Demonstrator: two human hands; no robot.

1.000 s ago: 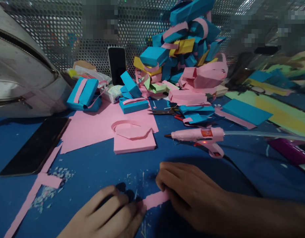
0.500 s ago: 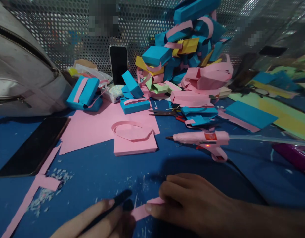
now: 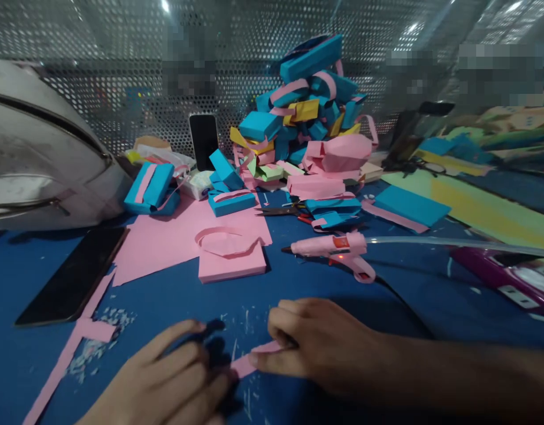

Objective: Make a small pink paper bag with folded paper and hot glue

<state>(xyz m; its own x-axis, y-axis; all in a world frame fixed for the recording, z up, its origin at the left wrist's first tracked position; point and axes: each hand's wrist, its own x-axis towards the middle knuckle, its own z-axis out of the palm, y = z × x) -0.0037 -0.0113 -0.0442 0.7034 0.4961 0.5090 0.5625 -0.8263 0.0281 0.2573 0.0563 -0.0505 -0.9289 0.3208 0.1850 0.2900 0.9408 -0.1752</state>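
Your right hand (image 3: pixel 311 339) pinches a pink paper strip (image 3: pixel 244 366) over the worktop (image 3: pixel 179 304); your left hand (image 3: pixel 166 378) meets its other end, its grip hidden. That strip seems unattached, so unfinished; the pink box (image 3: pixel 232 268) ahead and several piled boxes (image 3: pixel 261 125) already carry bands. Loose strips (image 3: pixel 55 372) lie at left.

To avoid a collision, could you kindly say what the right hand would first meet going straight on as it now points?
Beyond the pink strip it pinches, the right hand would likely meet the left hand first, though exact height is unclear.
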